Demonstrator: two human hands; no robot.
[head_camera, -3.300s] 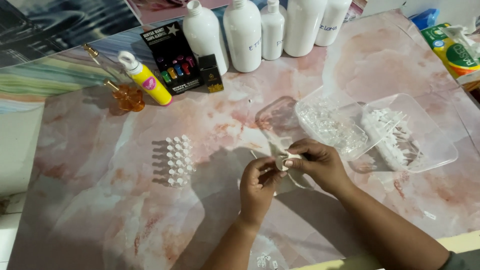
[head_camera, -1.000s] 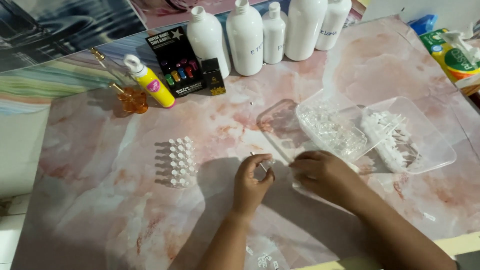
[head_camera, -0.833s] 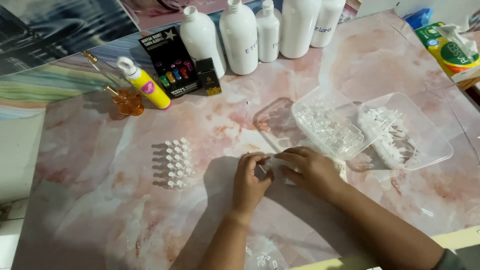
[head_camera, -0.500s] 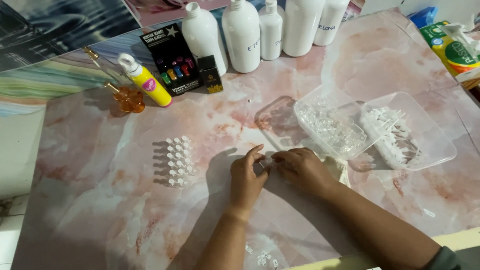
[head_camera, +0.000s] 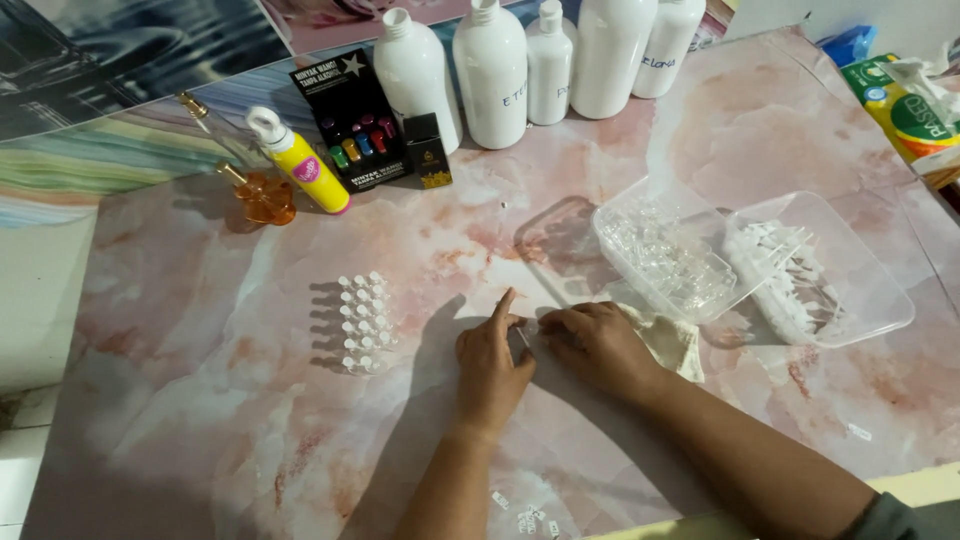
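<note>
Both hands low on the pink marbled table (head_camera: 200, 420), meeting at centre. Left hand (head_camera: 492, 362) palm down, forefinger stretched forward, thumb and other fingers pinched toward a small clear vial (head_camera: 524, 333) that sits between the two hands at the tabletop; right hand (head_camera: 598, 345) curled over from the other side, fingertips closed in on the same spot, pale cloth (head_camera: 672, 342) under its heel. Whether either hand truly clamps the vial or only steadies it, cannot tell, fingers hide it. Risks, as judged: vial is tiny and smooth, a slip of the pinch could flick it across the table; left wrist sits near the block of small capped vials (head_camera: 361, 322), a sideways sweep could topple rows; right forearm lies close to the clear plastic tray (head_camera: 640, 205) of loose vials and a second tray (head_camera: 880, 300) of white caps, a lifted elbow could nudge them
</note>
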